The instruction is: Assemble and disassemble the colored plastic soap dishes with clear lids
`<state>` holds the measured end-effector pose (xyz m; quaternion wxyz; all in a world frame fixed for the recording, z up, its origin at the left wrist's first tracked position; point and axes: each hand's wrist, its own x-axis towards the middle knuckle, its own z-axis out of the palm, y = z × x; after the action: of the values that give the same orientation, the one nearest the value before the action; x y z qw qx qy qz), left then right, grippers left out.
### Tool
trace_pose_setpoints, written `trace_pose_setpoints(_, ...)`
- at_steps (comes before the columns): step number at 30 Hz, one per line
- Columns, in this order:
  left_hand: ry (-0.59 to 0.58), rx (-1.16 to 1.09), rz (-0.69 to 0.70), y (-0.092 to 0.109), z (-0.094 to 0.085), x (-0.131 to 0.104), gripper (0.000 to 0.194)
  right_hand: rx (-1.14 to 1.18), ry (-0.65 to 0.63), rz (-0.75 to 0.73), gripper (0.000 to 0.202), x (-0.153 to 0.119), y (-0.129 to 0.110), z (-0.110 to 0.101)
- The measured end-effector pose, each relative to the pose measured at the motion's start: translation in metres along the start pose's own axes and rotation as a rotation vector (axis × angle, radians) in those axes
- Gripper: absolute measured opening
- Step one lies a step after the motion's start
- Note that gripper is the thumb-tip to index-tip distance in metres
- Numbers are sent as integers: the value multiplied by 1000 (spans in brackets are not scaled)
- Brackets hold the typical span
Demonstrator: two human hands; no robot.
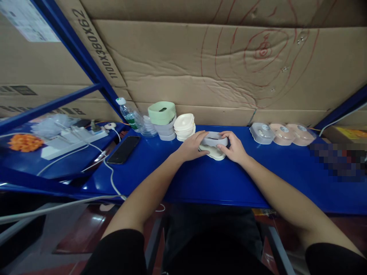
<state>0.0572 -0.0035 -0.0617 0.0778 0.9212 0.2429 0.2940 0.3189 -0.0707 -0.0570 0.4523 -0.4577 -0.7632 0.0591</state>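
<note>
Both my hands are closed round a grey plastic shell (215, 140) with rounded corners and a dark slot in its top. My left hand (192, 147) grips its left side, and my right hand (233, 147) holds the right side, thumb in front. Directly beneath the shell is a cream-coloured scalloped piece (216, 154); whether the two touch is unclear. Just left of my left hand stands a stack of cream pieces (184, 126). Beyond that rises a pile of grey shells (164, 131), topped by a light green shell (162, 113).
Three clear-covered cases (282, 134), one grey and two pinkish, line the back right of the blue table (200, 187). A water bottle (129, 114), clear plastic pieces (147, 126) and a black phone (124, 149) are at left. White cables (111, 179) cross the left edge; cardboard (172, 57) walls the back.
</note>
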Motion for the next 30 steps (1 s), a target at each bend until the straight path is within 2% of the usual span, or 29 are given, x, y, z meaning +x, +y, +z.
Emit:
trace_pose_setpoints(4, 103, -15, 5, 2, -9, 3, 57, -12, 83, -4, 55, -1, -1, -2)
trace_pose_setpoints(7, 150, -5, 16, 6, -16, 4, 56, -2, 200, 12, 68, -3, -1, -4)
trace_pose_setpoints(11, 142, 2, 23, 12, -19, 4, 51, 9, 314, 102, 76, -5, 2, -4)
trace_pose_setpoints(16, 142, -102, -5, 17, -20, 5, 53, 122, 417, 182, 66, -2, 9, -2)
trace_pose_setpoints(19, 183, -185, -50, 18, -22, 5, 47, 203, 416, 217, 63, 1, 12, 0)
trace_pose_setpoints(21, 262, -176, -67, 15, -27, 5, 46, 265, 375, 244, 62, 3, 13, 1)
trace_pose_setpoints(24, 472, -72, -108, 6, -39, 3, 48, 249, 296, 238, 62, 3, 16, 3)
trace_pose_setpoints(30, 900, 207, -388, -20, -85, -8, 41, 97, 163, 151, 64, 2, 15, 6)
